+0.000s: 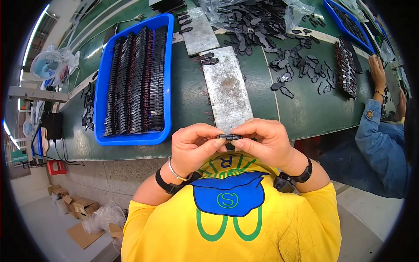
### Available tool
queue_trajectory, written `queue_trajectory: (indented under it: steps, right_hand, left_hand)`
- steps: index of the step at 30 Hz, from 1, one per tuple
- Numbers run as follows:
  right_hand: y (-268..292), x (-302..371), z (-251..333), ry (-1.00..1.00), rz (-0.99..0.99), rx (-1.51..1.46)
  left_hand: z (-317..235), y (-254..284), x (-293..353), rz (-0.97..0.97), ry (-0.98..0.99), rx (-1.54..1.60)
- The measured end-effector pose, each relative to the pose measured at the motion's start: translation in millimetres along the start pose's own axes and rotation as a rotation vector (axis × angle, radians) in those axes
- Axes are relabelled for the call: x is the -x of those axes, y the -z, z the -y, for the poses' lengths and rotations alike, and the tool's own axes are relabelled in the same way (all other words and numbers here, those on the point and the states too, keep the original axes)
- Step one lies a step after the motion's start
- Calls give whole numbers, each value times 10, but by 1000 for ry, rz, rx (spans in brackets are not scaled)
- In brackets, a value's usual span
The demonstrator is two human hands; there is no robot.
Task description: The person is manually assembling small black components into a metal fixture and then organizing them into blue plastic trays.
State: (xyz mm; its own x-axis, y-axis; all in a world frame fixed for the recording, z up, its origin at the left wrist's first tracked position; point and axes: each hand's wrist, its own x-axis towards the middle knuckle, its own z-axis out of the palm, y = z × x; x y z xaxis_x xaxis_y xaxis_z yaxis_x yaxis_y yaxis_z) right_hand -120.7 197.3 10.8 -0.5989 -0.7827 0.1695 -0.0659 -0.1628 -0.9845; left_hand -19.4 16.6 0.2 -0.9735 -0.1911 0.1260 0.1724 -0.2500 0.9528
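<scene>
Black part: a small, flat, dark plastic piece (228, 136), held level between both hands just above the near edge of the table (183, 105), close to the person's chest.
Left hand: the left hand (192, 146) curls in, its fingers (217, 142) pinching the part's left end.
Right hand: the right hand (262, 139) mirrors it, thumb and forefinger pressed on the right end; a two-ended hold likely keeps so thin a piece steady for close work.
Blue tray: a glossy plastic tray (101, 87) to the left, packed with upright rows of black parts with red touches, within easy reach.
Metal plates: two dull, scuffed grey plates (227, 87) lie flat on the green table surface ahead of the hands.
Loose parts: a heap of matt black pieces (253, 22) spills from a clear bag at the far side.
Co-worker: a denim sleeve (375, 131) at right, that person's hand (377, 72) beside another row of parts.
</scene>
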Motion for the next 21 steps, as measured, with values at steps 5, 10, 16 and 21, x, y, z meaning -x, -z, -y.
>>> queue_trajectory:
  steps: [5, 10, 16, 21]
  right_hand:
    - [-6, -22, 12, 194, -36, 228]
    - [-6, -53, -9, 333, -61, 342]
    - [71, -132, 14, 443, -55, 459]
    - [56, -149, 79, 501, 13, 570]
  left_hand:
    - [-1, 23, -10, 58, -75, -102]
    - [74, 48, -14, 95, -172, -241]
    - [-172, 61, -92, 128, -116, -372]
    - [-487, -1, -230, 174, -506, -963]
